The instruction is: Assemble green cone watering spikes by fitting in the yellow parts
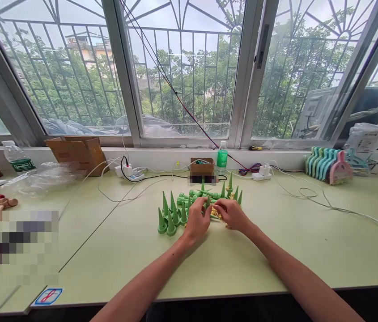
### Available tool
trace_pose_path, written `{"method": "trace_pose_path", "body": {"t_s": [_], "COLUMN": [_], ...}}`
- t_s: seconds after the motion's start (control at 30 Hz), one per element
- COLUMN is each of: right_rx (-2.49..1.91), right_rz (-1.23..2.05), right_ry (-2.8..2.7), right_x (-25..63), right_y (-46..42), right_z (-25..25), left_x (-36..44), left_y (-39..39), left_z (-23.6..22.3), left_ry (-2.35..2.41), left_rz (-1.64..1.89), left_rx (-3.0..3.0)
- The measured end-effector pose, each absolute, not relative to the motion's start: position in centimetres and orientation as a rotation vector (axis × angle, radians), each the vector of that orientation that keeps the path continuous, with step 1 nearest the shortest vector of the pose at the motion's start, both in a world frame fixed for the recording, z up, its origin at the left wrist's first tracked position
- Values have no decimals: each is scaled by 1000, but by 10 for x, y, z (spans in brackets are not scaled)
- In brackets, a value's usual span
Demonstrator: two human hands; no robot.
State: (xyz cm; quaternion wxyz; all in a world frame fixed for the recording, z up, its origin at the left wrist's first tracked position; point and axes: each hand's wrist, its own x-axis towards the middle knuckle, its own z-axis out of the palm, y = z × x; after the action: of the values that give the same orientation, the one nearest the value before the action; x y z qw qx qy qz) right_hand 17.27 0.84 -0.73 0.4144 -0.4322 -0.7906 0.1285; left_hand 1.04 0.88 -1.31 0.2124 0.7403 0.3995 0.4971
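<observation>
Both hands meet over a cluster of green pointed cones with round bases (171, 227) on the pale green table (242, 273). My left hand (198, 220) is closed around a green cone (208, 202), its tip pointing up between thumb and fingers. Close beside it, my right hand (233, 215) pinches at the cone; whatever lies between its fingertips is too small to make out. Small yellow pieces (216, 213) lie between and under the hands. Several cones stand upright to the left, and more green parts (184, 199) lie on their sides behind.
Behind the cones stand a small cardboard box (202, 166) and a green-labelled bottle (222, 157). White cables (304, 193) and power strips (137, 175) run along the windowsill. Pastel plastic pieces (326, 165) stand at right; a brown carton (76, 154) and plastic bag (46, 179) lie left.
</observation>
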Motion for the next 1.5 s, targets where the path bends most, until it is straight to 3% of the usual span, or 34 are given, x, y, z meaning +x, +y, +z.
{"method": "trace_pose_path", "body": {"t_s": [1.17, 1.5], "right_rx": [-1186, -1187], "right_rz": [289, 390], "right_ry": [-1825, -1805], "right_x": [172, 171], "right_y": [13, 9], "right_z": [-13, -8], "left_x": [12, 13], "left_y": [9, 11], "left_z": [-10, -11], "left_ry": [1070, 937], "left_rz": [1489, 1284], "left_rx": [1845, 1606]}}
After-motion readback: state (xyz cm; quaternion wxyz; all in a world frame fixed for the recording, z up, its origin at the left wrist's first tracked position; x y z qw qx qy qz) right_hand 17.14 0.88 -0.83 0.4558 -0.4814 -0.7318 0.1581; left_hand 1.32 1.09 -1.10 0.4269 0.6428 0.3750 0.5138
